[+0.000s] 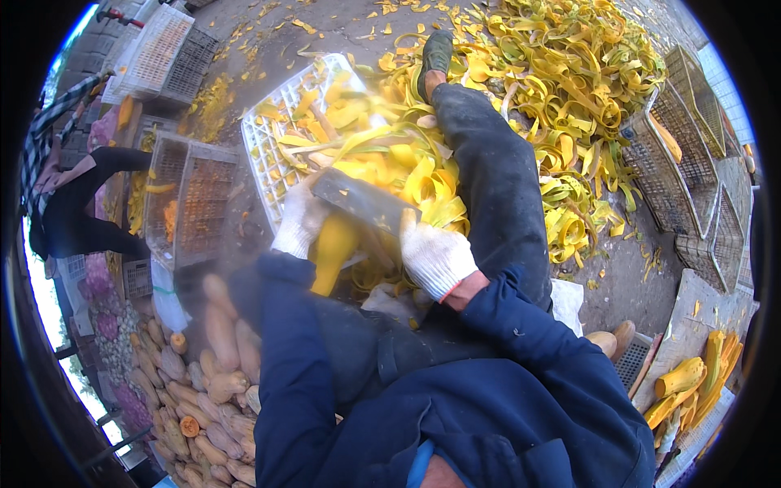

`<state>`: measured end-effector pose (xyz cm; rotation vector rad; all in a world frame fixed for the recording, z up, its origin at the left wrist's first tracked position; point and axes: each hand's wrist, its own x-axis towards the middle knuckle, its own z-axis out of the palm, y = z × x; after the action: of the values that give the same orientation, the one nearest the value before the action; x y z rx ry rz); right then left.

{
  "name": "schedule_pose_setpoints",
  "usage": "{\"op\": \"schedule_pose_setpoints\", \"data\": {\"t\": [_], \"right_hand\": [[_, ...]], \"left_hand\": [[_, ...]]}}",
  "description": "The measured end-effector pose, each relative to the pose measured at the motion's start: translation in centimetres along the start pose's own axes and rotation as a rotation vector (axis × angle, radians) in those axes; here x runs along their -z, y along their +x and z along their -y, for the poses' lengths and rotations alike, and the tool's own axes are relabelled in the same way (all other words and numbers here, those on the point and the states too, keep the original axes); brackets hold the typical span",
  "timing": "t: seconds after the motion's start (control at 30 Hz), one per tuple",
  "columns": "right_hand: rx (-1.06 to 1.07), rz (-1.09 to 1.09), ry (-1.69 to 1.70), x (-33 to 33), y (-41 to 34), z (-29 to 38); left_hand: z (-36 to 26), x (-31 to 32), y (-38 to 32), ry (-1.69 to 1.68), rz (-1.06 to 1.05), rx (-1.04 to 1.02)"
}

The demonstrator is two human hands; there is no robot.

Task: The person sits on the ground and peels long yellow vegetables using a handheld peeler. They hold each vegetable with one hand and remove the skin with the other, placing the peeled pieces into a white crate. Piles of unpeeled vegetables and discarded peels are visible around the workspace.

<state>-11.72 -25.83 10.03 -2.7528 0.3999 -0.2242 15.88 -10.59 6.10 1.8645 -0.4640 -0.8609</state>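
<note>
A wide, dark metal blade (366, 200) lies slanted between my hands, with a small yellow scrap on its face. My left hand (302, 215), in a white knit glove, is closed around the blade's left end. At the other end my right hand (436, 253) grips it, the glove's fingertips stained yellow. Below the blade a smooth yellow squash (334, 247) points toward my lap; the blade and blur hide part of it. Just beyond, yellow peel strips (421, 177) are heaped over a white plastic crate (262, 155).
A large peel heap (567, 79) spreads past my outstretched leg (497, 177). Plastic crates (671, 165) stand at right, near peeled squashes (683, 378) on a board. Unpeeled squashes (207, 396) are piled at lower left. Another person (79, 189) is by a crate (189, 201).
</note>
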Motion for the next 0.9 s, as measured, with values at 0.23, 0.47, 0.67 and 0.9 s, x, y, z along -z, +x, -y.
{"op": "schedule_pose_setpoints", "data": {"t": [0.23, 0.47, 0.67, 0.9], "right_hand": [[-0.016, -0.039, 0.083, -1.6, 4.1, 0.2], [0.07, -0.108, 0.136, -2.7, 8.8, -1.2], [0.005, 0.051, 0.102, -3.6, 2.2, -2.5], [-0.008, 0.142, 0.116, -2.1, 2.2, -1.3]], "left_hand": [[-1.3, -1.1, -0.9, -0.385, -0.038, 0.022], [-2.4, -2.2, -2.1, -0.107, 0.014, -0.031], [-0.1, 1.1, -1.5, -0.098, -0.131, 0.005], [-3.3, -1.1, -6.1, 0.403, -0.296, -0.121]]}}
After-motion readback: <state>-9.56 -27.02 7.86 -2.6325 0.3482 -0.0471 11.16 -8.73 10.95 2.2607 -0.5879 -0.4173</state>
